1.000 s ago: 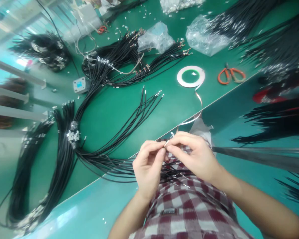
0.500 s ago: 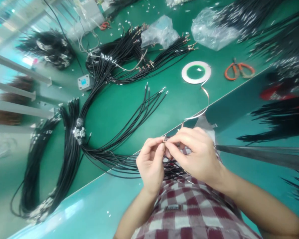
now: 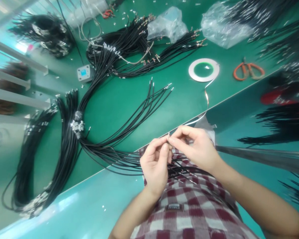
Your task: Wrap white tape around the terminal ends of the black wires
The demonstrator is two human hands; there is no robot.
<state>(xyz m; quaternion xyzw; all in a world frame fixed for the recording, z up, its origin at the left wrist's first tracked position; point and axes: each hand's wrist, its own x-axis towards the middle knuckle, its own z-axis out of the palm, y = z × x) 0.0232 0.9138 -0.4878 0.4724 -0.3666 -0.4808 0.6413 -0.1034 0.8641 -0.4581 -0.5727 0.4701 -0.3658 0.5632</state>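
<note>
My left hand [image 3: 155, 162] is closed, thumb and forefinger pinching a black cable near its end. The thin, pale cable tip [image 3: 168, 135] pokes up between the fingers. My right hand [image 3: 198, 142] pinches at that same tip from the right, its fingertips touching those of the left. A strip of copper foil tape [image 3: 206, 97] runs from a white-faced tape roll [image 3: 192, 70] on the table down over the edge, and its end goes out of sight behind my right hand. Several black cables [image 3: 124, 162] stretch across the table edge under my hands onto the checked apron [image 3: 189, 202].
Orange-handled scissors [image 3: 244, 72] lie right of the roll. Bound black cable bundles [image 3: 64, 146] fill the table's left side. Plastic bags [image 3: 168, 25] and more cables sit at the back. A small grey box [image 3: 84, 73] stands near the rails. A dark bar [image 3: 259, 156] juts out at right.
The view has shifted slightly, so the table things sit further apart in the picture. My fingers stay together at the cable end, and the tip now stands more upright between them.
</note>
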